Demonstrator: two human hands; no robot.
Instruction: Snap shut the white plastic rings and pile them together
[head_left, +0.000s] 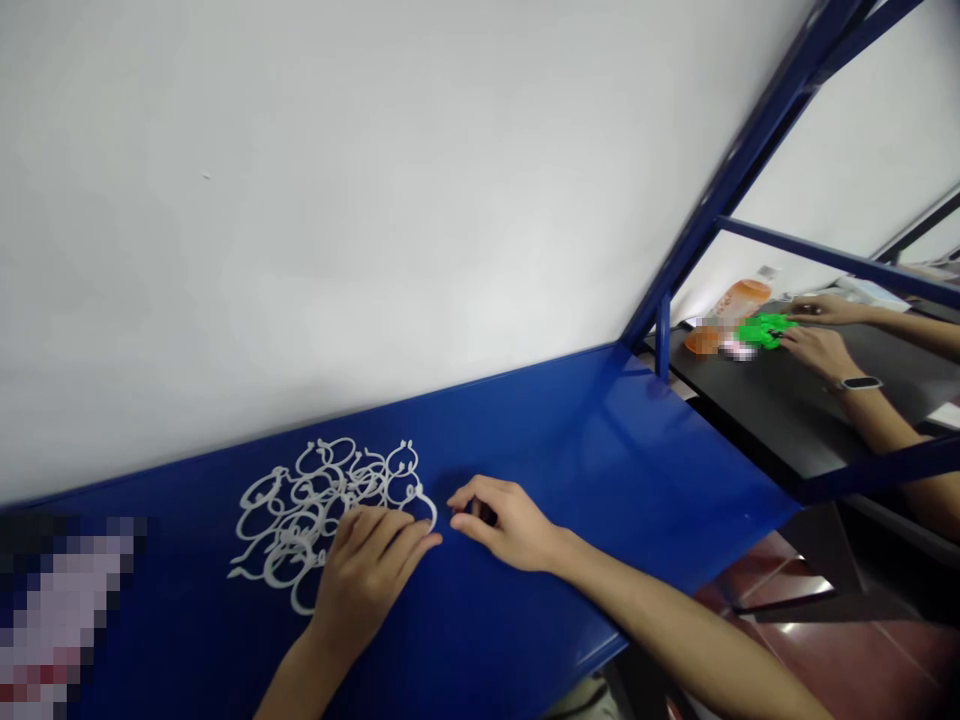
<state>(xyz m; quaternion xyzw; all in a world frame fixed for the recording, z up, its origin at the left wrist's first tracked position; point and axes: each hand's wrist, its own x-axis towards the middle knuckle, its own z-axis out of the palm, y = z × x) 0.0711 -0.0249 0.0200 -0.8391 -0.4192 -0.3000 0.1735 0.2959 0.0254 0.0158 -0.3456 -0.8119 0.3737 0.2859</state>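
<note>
A heap of white open plastic rings with small knobbed ends (304,530), which look like shower curtain rings, lies on the blue tabletop (517,410). My left hand (367,575) reaches over the heap's right part and covers some of it. Between its thumb and fingers it grips one white ring (430,508), whose curve sticks out toward the right. Just right of that ring is my right hand (502,520), fingers curled, with a gap between thumb and forefinger and nothing visible in it.
A white wall (375,200) rises behind the table. To the right stands a blue metal frame (664,335). Beyond it, another person's hands (821,350) handle bright green pieces (761,330) on a black table (787,420), near an orange bottle (742,298). A blurred-out item (71,610) lies at the left.
</note>
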